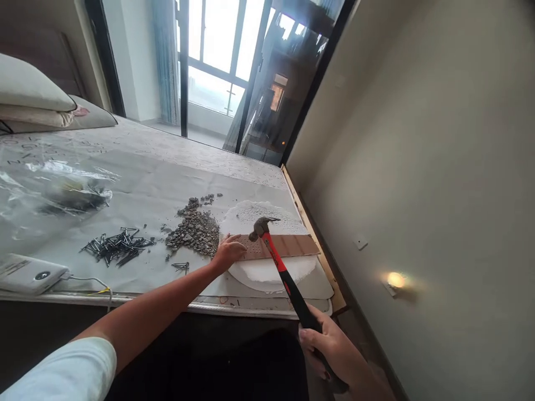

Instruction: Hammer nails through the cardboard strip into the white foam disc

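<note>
My right hand (330, 348) is wrapped round the black grip of a red-handled claw hammer (278, 262), whose steel head hovers just over a brown wooden strip (288, 245). The strip lies across a round white foam pad (267, 270) on a covered bed. My left hand (228, 252) rests at the strip's left end with fingers pinched together near the hammer head; what it pinches is too small to make out. A pile of grey rubble (194, 229) lies just left of that hand.
A heap of dark nails (117, 245) and a few loose nails (180, 267) lie on the sheet. A white power bank (29, 274) with a cable sits at the near left. A plastic bag (67, 192) and pillows (33, 94) are farther left. A wall rises on the right.
</note>
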Available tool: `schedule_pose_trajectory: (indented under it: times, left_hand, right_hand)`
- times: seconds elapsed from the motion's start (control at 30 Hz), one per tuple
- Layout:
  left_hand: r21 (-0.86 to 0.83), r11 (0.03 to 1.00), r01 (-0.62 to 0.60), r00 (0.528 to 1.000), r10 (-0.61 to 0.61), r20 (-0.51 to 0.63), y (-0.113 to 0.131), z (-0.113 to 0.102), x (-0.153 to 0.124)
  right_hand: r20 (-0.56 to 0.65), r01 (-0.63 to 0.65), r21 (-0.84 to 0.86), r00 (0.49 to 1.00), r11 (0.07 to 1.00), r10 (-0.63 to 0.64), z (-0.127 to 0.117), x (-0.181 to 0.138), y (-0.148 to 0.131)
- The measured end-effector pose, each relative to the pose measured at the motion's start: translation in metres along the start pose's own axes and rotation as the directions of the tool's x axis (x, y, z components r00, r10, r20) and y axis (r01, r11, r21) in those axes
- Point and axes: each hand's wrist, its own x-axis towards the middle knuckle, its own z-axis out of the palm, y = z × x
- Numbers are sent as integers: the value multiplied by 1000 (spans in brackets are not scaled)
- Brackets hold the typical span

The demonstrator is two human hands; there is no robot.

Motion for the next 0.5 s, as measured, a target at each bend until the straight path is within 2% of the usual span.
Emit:
schedule_pose_trajectory:
  times: [0.17,0.37,0.5]
  left_hand:
    - [-68,998,-19,1000,19,5,3,-1,0]
    - [-28,1000,-13,1000,13,-9,-3,4,-3]
    - [-17,1000,-10,1000,9,-27,-6,7,-5]
  right_hand:
    - [-23,-53,-92,998,994,51,9,-2,-3]
    - [-67,-30,-166,998,986,19,11,-13,-20]
    - [-55,-69,-166,997,984,61,15,-9,-16]
